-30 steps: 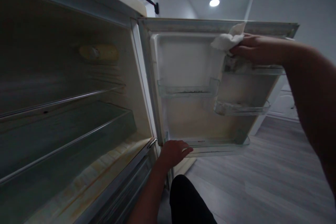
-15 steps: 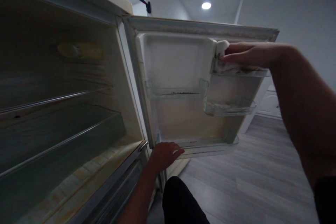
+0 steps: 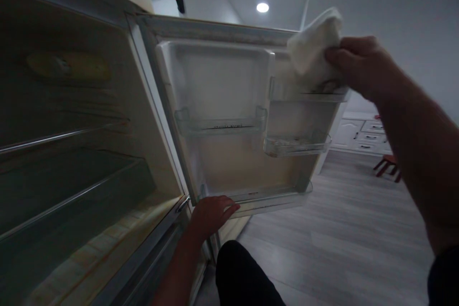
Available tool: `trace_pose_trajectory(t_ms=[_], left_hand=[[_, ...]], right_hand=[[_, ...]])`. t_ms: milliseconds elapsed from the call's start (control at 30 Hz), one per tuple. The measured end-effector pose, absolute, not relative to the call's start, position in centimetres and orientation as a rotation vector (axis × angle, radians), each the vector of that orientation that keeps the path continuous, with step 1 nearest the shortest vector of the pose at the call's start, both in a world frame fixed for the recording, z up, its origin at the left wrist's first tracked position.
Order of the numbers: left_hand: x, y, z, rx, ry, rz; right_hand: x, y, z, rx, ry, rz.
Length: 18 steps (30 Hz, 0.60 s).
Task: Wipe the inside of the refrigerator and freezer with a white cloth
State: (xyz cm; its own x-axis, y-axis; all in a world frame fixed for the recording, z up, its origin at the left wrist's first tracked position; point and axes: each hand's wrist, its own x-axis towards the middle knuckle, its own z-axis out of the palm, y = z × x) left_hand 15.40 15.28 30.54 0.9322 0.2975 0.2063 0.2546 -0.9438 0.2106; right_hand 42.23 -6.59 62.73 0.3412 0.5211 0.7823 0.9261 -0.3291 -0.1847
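Note:
A white wiping cloth [image 3: 313, 48], spread out and partly blurred, hangs from the closed fingers of my right hand [image 3: 356, 64]. It is in front of the upper right of the open fridge door [image 3: 222, 76], above the upper clear door bin [image 3: 304, 97], in which dark smudges show. My left hand [image 3: 213, 215] rests at the door's lower hinge-side corner, its fingers curled over the end of the bottom door shelf [image 3: 272, 205]. A clear bin [image 3: 297, 147] and a middle shelf [image 3: 222, 126] are also on the door's inner face.
To the left is the fridge's dark interior with glass shelves [image 3: 68, 131] and stained lower walls. My knee [image 3: 240, 272] is below the door. Grey wood flooring [image 3: 351, 229], a small red stool [image 3: 387, 165] and white cabinets [image 3: 362, 135] lie to the right.
My right hand has drawn the cloth out of the upper bin area, up and toward me, and the cloth has unfolded. My left hand stays on the bottom shelf. The view has turned slightly right.

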Motion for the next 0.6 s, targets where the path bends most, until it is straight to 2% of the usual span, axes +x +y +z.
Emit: trace_pose_trajectory(t_ms=[100,200,267,467,600], left_hand=[[15.3,15.2,30.5,2.928,0.419,0.342],[15.2,15.3,30.4,2.939,0.421,0.339],[15.2,15.4,30.4,2.944,0.423,0.330],[15.1,15.4,30.4,2.945,0.435,0.317],[15.2,15.3,30.5,2.953,0.428,0.311]], right_hand=[[38.2,-5.9,58.4,-1.629,-1.630,-1.218],[37.2,-5.0,54.7,-1.481,-2.127,-1.347],[38.1,-4.6,53.1,-1.495,-2.218,-1.459],[40.2,-4.2,53.1,-1.540,-1.904,-1.648],[39.2,-3.4,55.6,-1.861,-1.519,-1.564]])
